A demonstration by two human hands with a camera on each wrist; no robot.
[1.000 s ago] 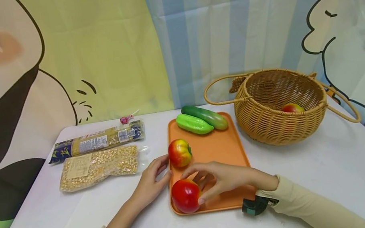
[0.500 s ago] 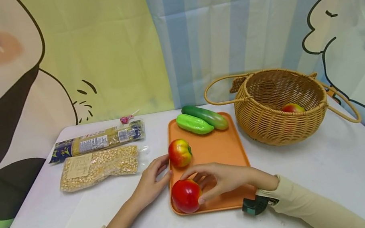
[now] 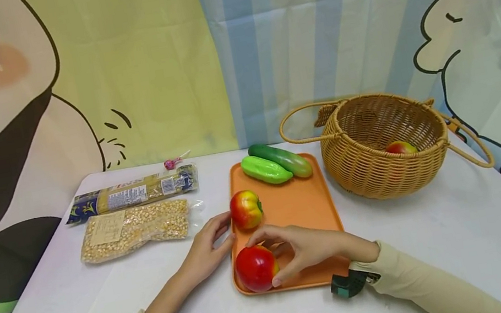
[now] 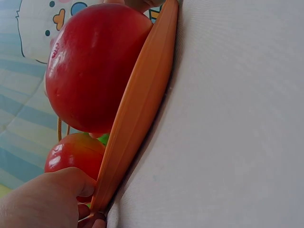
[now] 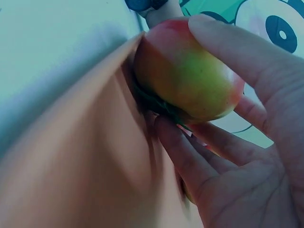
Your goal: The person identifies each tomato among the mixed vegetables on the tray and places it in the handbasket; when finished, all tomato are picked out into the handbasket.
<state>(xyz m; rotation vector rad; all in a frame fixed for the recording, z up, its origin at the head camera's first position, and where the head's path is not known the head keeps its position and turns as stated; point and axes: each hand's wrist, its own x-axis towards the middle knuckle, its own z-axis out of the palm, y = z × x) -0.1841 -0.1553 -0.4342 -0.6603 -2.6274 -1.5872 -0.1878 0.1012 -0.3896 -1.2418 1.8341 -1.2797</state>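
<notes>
My right hand [image 3: 294, 249] curves round a large red-and-yellow apple [image 3: 256, 268] at the near left corner of an orange tray [image 3: 296, 204]. In the right wrist view its thumb lies against one side of the apple [image 5: 187, 71], with fingers on the other side near the green stem end. My left hand [image 3: 206, 248] is at the tray's left rim; in the left wrist view its thumb [image 4: 78, 183] and fingertips hold the rim [image 4: 137, 109]. Just beyond stands a second red-and-yellow apple [image 3: 246, 210] on the tray.
Two green cucumber-like vegetables [image 3: 277, 163] lie at the tray's far end. Right of it stands a wicker basket [image 3: 384, 175] containing a red-and-yellow fruit [image 3: 401, 148]. To the left are a bag of corn kernels [image 3: 135, 231], a long noodle-like packet [image 3: 131, 194] and a lollipop [image 3: 171, 163].
Hardly anything differs: both hands keep their places. The near apple has shifted very slightly to the right under my right hand.
</notes>
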